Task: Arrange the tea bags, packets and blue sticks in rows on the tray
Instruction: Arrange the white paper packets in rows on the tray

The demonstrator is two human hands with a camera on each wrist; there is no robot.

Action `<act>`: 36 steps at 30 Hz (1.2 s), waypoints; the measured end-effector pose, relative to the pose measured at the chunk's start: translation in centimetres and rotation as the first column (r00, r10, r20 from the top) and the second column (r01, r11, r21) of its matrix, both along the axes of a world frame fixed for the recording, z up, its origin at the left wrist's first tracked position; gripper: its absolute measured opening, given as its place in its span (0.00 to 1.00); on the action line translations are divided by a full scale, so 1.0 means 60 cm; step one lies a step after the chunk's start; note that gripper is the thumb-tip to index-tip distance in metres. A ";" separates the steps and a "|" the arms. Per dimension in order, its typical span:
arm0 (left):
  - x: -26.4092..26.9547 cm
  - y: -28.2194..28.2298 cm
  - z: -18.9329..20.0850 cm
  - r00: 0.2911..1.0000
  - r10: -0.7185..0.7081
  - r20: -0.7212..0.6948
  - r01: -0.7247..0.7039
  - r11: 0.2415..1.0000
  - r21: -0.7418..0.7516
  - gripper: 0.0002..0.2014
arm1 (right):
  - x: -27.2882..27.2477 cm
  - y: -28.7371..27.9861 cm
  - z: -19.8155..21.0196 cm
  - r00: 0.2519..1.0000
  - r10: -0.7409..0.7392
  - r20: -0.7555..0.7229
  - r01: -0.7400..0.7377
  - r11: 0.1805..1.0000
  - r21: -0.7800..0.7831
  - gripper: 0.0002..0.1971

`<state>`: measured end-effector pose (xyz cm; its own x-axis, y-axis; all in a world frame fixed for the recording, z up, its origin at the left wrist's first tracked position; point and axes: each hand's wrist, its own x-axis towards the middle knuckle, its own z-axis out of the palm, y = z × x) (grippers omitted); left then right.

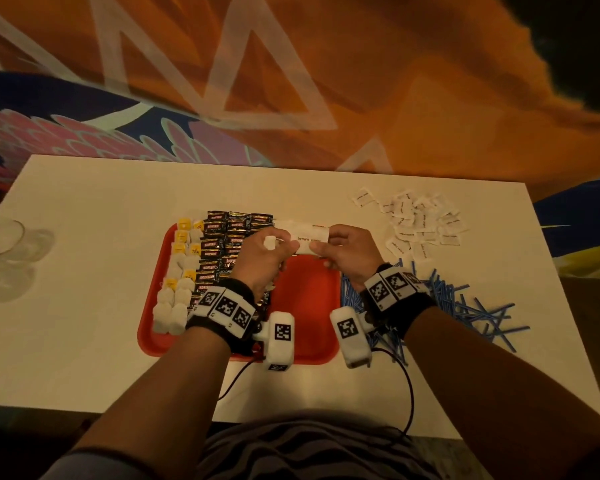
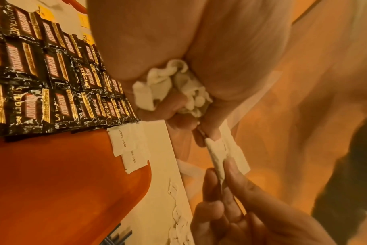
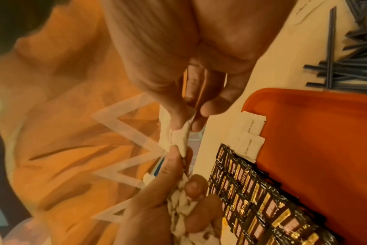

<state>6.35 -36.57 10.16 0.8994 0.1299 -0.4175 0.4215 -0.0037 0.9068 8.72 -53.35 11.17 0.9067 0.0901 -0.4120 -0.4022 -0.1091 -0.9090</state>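
Holding tea bags (image 1: 175, 292) and Kopiko packets (image 1: 229, 237), tray (image 1: 305, 292) (red); both hands' grip pinches a sugar packet (image 1: 309, 239).

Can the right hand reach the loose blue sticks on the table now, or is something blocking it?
Probably yes for reach, but not yet. The thin blue plastic sticks lie uncovered just right of the right hand. However, that hand and the left hand both pinch a white paper sugar packet.

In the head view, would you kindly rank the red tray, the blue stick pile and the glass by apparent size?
1. Red tray
2. Blue stick pile, somewhat smaller, though partly hidden by the right arm
3. Glass, clearly smallest
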 end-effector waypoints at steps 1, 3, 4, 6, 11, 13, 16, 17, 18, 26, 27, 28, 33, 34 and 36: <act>0.001 0.001 -0.003 1.000 0.003 -0.006 -0.003 1.000 0.012 0.07 | 0.003 0.000 -0.007 1.000 -0.029 -0.006 0.029 1.000 -0.007 0.07; 0.002 0.005 -0.013 0.999 -0.005 -0.037 0.006 1.000 0.018 0.13 | 0.008 0.002 -0.022 0.999 -0.047 -0.026 0.046 0.999 -0.022 0.07; 0.000 0.007 -0.019 0.999 -0.009 -0.051 0.009 1.000 0.011 0.13 | 0.009 0.004 -0.031 0.999 -0.031 -0.040 0.030 0.999 -0.031 0.07; -0.004 0.009 -0.030 0.998 0.002 -0.065 -0.002 1.000 0.004 0.10 | 0.007 0.006 -0.047 0.996 0.040 -0.077 -0.042 0.999 -0.035 0.07; -0.002 0.018 -0.061 0.993 0.086 -0.079 -0.079 0.992 0.094 0.07 | 0.004 0.012 -0.082 0.982 0.104 -0.159 -0.115 0.992 -0.061 0.07; 0.001 0.025 -0.073 0.983 0.149 -0.104 -0.133 0.980 0.148 0.09 | 0.013 0.015 -0.101 0.982 0.103 -0.160 -0.124 0.984 -0.130 0.06; 0.006 0.042 -0.087 0.963 0.214 -0.163 -0.188 0.969 0.163 0.09 | 0.038 0.016 -0.133 0.985 0.061 -0.160 -0.095 0.972 -0.215 0.06; 0.007 0.048 -0.091 0.959 0.219 -0.180 -0.192 0.969 0.157 0.09 | 0.048 0.015 -0.144 0.986 0.044 -0.162 -0.081 0.970 -0.228 0.06; 0.007 0.054 -0.094 0.956 0.221 -0.192 -0.194 0.969 0.150 0.09 | 0.058 0.015 -0.153 0.986 0.030 -0.161 -0.070 0.966 -0.250 0.06; 0.009 0.093 -0.104 0.935 0.272 -0.225 -0.249 0.960 0.126 0.07 | 0.120 0.025 -0.216 0.980 -0.001 -0.201 -0.080 0.916 -0.394 0.07; 0.009 0.097 -0.103 0.934 0.278 -0.226 -0.254 0.959 0.128 0.07 | 0.124 0.028 -0.223 0.979 -0.008 -0.201 -0.076 0.909 -0.409 0.07; 0.009 0.100 -0.103 0.932 0.283 -0.226 -0.261 0.957 0.125 0.07 | 0.126 0.031 -0.228 0.979 -0.018 -0.202 -0.072 0.899 -0.432 0.05; 0.004 0.110 -0.101 0.929 0.289 -0.229 -0.270 0.956 0.113 0.06 | 0.132 0.048 -0.250 0.983 -0.041 -0.181 -0.086 0.763 -0.641 0.08; 0.004 0.111 -0.102 0.927 0.294 -0.231 -0.274 0.955 0.113 0.06 | 0.131 0.048 -0.247 0.984 -0.034 -0.174 -0.091 0.743 -0.664 0.08; 0.003 0.114 -0.104 0.926 0.296 -0.236 -0.275 0.954 0.116 0.06 | 0.129 0.047 -0.241 0.989 -0.019 -0.147 -0.087 0.729 -0.679 0.08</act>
